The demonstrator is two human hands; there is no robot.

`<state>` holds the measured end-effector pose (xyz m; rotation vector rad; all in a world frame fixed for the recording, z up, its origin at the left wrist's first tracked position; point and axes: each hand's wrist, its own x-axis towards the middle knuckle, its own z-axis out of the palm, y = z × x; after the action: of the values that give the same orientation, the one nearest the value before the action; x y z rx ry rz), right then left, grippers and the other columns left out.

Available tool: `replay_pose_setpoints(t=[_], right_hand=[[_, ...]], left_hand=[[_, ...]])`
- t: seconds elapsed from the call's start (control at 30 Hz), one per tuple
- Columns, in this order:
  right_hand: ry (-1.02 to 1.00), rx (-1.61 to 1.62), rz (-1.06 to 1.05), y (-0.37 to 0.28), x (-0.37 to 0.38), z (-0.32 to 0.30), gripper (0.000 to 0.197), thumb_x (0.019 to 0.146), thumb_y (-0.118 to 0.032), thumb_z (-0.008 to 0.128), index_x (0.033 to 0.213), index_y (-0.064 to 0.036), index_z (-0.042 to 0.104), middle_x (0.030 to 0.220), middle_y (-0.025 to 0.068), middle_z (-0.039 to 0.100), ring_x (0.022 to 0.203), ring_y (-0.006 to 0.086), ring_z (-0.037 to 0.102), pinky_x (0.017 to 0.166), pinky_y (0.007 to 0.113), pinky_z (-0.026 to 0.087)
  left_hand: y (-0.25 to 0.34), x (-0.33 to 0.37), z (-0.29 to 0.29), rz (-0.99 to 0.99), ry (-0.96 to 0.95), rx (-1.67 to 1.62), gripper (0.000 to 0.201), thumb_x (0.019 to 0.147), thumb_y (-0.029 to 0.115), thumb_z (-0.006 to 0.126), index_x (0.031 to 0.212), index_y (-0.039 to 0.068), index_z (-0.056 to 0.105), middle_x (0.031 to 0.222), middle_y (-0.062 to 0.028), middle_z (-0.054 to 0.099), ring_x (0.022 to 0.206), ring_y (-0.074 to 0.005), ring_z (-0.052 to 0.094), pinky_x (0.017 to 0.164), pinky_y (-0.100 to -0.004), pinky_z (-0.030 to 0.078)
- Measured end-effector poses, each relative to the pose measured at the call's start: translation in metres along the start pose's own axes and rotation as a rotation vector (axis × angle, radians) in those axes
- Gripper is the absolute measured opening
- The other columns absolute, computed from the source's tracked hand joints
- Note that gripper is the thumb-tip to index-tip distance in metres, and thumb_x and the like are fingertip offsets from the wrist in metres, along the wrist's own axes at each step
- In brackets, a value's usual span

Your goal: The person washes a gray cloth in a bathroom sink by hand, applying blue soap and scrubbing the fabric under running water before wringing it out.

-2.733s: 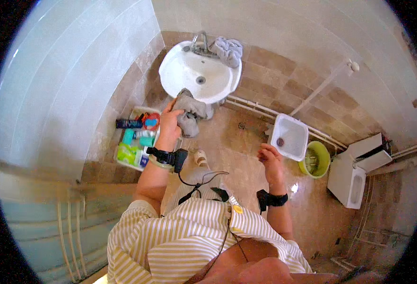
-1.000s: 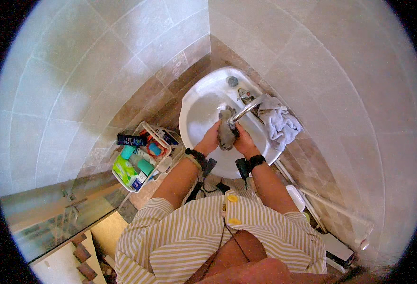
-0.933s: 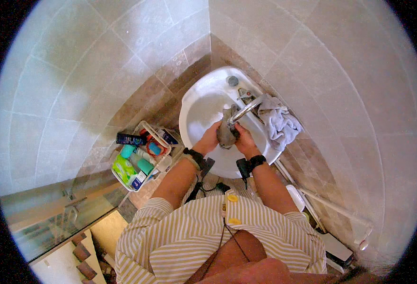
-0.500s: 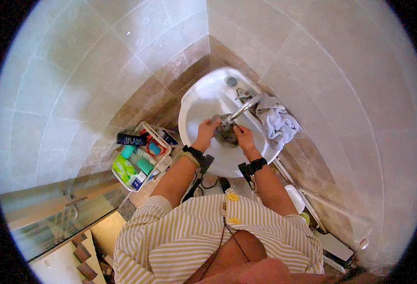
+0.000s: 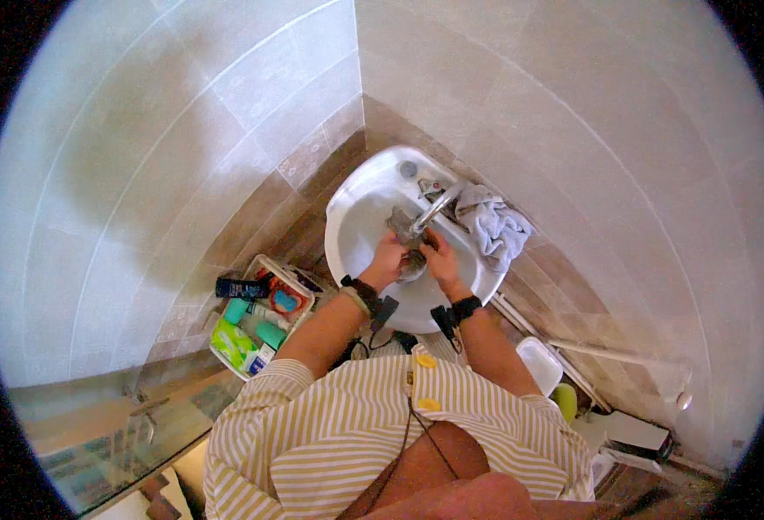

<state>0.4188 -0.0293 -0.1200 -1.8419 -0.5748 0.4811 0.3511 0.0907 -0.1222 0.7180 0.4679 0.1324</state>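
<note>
The 2 hands work over the white sink, both closed on a wet-looking grey cloth. The left hand curls round its left side; the right hand pinches it from the right, though the fingertips are partly hidden. The cloth sits inside the bowl — bunched under the spout of the chrome tap, showing above and between the hands. A pale grey towel lies crumpled on the sink's rim beside the tap. Lower left — a white basket holds bottles and packets.
</note>
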Motion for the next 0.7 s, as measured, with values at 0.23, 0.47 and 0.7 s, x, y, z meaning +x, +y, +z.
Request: replay_pose_setpoints(t=[0.23, 0.47, 0.7], right_hand=[[0.032, -0.393, -0.095, -0.005, 0.014, 0.007, 0.025, 0.075, -0.014, 0.062, 0.093, 0.0029, 0.059, 0.095, 0.0121, 0.060, 0.085, 0.0202, 0.057, 0.071, 0.032, 0.045], [0.065, 0.534, 0.404, -0.024, -0.002, 0.020, 0.028, 0.074, -0.006, 0.059, 0.100, 0.0024, 0.053, 0.085, 0.0065, 0.056, 0.073, 0.0159, 0.054, 0.064, 0.027, 0.045], [-0.018, 0.714, 0.444, -0.026, -0.014, 0.007, 0.038, 0.073, -0.006, 0.061, 0.109, -0.0036, 0.050, 0.087, 0.0047, 0.057, 0.070, 0.0161, 0.055, 0.061, 0.027, 0.044]], left_hand=[[0.016, -0.014, -0.010, -0.018, -0.056, 0.358, 0.017, 0.079, 0.008, 0.057, 0.096, 0.005, 0.057, 0.089, -0.0019, 0.060, 0.079, -0.0152, 0.057, 0.069, -0.0280, 0.048], [0.021, -0.004, -0.061, 0.068, 0.247, 0.565, 0.015, 0.072, 0.016, 0.071, 0.075, 0.008, 0.059, 0.071, 0.0009, 0.056, 0.067, -0.0106, 0.050, 0.059, -0.0240, 0.040], [0.031, -0.007, -0.043, 0.243, 0.195, 0.444, 0.017, 0.071, 0.008, 0.070, 0.076, 0.003, 0.055, 0.069, -0.0009, 0.053, 0.064, -0.0098, 0.050, 0.059, -0.0243, 0.041]])
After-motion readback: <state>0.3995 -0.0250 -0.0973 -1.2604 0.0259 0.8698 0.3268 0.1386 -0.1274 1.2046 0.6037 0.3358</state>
